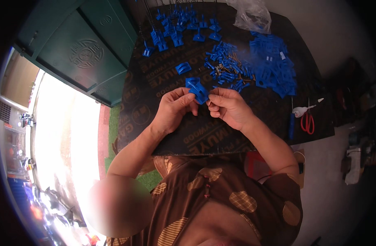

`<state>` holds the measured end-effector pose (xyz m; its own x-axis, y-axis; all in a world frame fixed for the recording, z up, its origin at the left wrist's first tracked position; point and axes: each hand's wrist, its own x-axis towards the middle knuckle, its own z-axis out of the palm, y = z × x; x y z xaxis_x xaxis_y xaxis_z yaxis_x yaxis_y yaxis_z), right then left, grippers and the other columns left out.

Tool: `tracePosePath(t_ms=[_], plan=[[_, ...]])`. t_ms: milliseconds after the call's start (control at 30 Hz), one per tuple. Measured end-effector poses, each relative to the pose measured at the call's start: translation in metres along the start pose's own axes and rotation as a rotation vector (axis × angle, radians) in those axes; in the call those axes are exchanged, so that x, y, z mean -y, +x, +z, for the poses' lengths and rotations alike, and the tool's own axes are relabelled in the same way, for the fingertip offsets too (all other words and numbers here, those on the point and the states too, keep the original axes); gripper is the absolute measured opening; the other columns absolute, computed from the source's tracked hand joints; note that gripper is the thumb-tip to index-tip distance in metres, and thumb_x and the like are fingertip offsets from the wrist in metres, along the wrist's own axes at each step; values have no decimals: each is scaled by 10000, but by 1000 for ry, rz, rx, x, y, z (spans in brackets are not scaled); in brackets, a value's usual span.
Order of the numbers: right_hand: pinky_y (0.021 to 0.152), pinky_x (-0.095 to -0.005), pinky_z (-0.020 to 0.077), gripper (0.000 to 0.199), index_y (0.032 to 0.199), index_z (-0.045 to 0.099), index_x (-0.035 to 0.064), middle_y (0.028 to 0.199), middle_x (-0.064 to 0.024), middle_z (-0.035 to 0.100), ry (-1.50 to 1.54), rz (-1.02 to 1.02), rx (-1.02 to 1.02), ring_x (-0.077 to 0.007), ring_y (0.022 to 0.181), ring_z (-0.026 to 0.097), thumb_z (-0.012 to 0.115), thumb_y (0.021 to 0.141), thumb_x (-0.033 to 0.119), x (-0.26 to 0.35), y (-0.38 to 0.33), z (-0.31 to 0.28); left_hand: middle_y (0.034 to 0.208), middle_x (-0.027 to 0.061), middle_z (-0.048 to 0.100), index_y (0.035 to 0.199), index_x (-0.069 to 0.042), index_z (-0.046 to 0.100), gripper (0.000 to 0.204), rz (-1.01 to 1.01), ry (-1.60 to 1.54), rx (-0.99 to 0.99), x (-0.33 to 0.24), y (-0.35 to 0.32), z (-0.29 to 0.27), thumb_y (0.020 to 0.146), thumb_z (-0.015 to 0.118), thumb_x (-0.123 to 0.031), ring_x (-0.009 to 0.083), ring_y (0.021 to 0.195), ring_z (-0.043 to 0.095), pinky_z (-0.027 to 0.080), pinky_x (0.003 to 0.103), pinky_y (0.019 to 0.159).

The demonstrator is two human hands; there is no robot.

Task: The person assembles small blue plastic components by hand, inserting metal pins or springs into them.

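My left hand (174,105) pinches a blue plastic bracket (195,86) by its left side, above the near part of the table. At the bracket's lower right corner, the fingers of my right hand (229,107) are closed on a small brass-coloured screw (209,103), partly hidden by the fingertips. A single blue plastic piece (183,68) lies just beyond my left hand. Past my right hand is a heap of small blue plugs and brass screws (227,61).
Blue flat plates (274,61) are piled at the right, near a clear plastic bag (251,15). Blue pieces with dark springs (175,26) stand at the back. Red-handled scissors (307,123), a white glue bottle (300,111) and a blue-handled screwdriver (291,125) lie by the right edge.
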<state>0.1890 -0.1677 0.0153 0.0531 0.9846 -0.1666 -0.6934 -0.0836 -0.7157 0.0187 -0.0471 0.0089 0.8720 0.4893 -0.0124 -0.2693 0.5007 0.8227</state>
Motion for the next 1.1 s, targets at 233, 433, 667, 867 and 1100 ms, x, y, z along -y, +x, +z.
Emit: tracePosePath(t_ms=[233, 433, 667, 867, 1100], plan=[[557, -221, 409, 77, 875, 570, 30, 761, -35, 554, -27, 19, -19, -88, 635, 491, 608, 914, 83, -12, 3, 3, 875, 78, 649, 964, 3, 610, 182, 6, 155, -102, 3, -2, 8, 910, 643, -167, 130, 667, 596, 496, 257, 637], [539, -208, 392, 94, 958, 586, 7, 801, -29, 565, -284, 18, -89, -68, 649, 482, 588, 908, 86, 1, -2, 3, 838, 74, 648, 946, 15, 618, 174, -12, 211, -115, -7, -3, 6, 938, 581, -155, 120, 631, 579, 484, 242, 609], [508, -201, 360, 188, 1041, 606, -41, 755, -4, 537, -414, -195, -169, -51, 613, 455, 571, 898, 75, 18, -4, 1, 781, 30, 610, 1008, 31, 630, 228, -50, 309, 0, -4, -6, 3, 949, 580, -183, 74, 587, 496, 409, 200, 556], [504, -187, 367, 182, 1021, 627, -46, 730, -6, 541, -382, -92, -92, -46, 588, 444, 566, 918, 91, 18, -4, 0, 763, 12, 592, 1076, 34, 621, 284, -139, 273, 62, -5, -7, 10, 955, 585, -220, 58, 589, 477, 395, 189, 550], [502, -186, 368, 157, 988, 632, -34, 723, 3, 547, -397, -84, -69, -45, 589, 445, 573, 916, 92, 17, -2, -5, 719, 22, 565, 1050, 37, 611, 302, -190, 337, 76, -4, -7, 9, 952, 577, -246, 84, 589, 484, 397, 209, 558]])
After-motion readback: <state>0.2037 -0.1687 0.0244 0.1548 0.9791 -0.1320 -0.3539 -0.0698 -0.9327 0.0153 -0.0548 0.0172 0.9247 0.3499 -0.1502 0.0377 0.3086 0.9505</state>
